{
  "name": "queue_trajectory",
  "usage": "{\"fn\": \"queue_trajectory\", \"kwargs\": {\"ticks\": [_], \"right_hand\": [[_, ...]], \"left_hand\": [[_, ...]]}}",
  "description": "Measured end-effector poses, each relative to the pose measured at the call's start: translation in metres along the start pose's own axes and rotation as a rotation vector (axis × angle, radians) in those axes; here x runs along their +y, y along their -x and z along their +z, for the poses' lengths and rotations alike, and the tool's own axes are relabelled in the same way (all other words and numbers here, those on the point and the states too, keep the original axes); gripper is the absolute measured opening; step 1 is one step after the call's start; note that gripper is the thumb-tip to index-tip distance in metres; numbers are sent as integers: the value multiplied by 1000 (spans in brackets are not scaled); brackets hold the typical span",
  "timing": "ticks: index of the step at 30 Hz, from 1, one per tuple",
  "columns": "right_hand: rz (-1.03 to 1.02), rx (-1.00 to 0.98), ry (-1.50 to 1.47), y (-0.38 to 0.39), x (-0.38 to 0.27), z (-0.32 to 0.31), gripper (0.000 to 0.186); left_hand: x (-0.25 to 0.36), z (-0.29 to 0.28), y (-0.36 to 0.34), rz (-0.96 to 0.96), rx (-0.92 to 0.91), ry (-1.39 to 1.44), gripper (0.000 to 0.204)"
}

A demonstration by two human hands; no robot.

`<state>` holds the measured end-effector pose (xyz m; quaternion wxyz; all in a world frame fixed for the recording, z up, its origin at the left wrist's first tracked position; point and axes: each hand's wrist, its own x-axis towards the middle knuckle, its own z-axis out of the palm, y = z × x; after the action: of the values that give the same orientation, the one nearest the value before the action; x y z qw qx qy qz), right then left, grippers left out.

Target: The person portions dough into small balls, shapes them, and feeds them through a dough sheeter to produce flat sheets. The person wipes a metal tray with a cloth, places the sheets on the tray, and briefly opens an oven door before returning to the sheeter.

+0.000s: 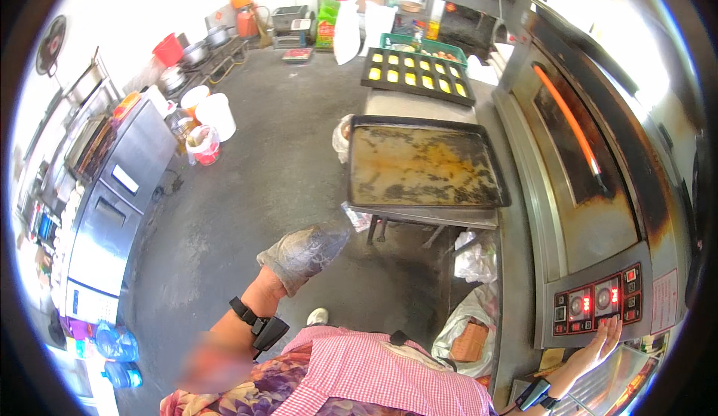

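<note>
My right hand [597, 346] is at the lower edge of the oven's control panel [597, 301], its fingers stretched out and the fingertips by the bottom row of buttons. Two red displays are lit there. My left hand [305, 257] wears a worn grey cloth mitt and hangs over the floor; its fingers are hidden inside. The oven [516, 158] stands at the right, its door closed, with a long orange handle [566, 117]. Nearest to the mitt is a large dark baking tray [426, 163], stained and bare, lying on a metal table.
Beyond it sits a black mould tray [417, 77] with yellow contents, and a green crate [422, 46]. A plastic bag with a brown block [470, 340] lies below the oven. White buckets [217, 117] and a steel cabinet [120, 191] stand left; sacks [346, 31] stand far back.
</note>
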<state>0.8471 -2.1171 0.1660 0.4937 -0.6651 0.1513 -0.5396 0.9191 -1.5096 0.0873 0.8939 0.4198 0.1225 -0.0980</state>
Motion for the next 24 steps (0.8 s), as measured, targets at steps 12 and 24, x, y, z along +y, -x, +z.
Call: {"fn": "queue_trajectory", "kwargs": {"ticks": [12, 24], "right_hand": [[216, -44, -202, 139, -31, 88, 38], [204, -400, -271, 186, -56, 237, 37]], "left_hand": [[89, -152, 93, 104, -36, -477, 38], [121, -237, 189, 415, 224, -1005, 41]]}}
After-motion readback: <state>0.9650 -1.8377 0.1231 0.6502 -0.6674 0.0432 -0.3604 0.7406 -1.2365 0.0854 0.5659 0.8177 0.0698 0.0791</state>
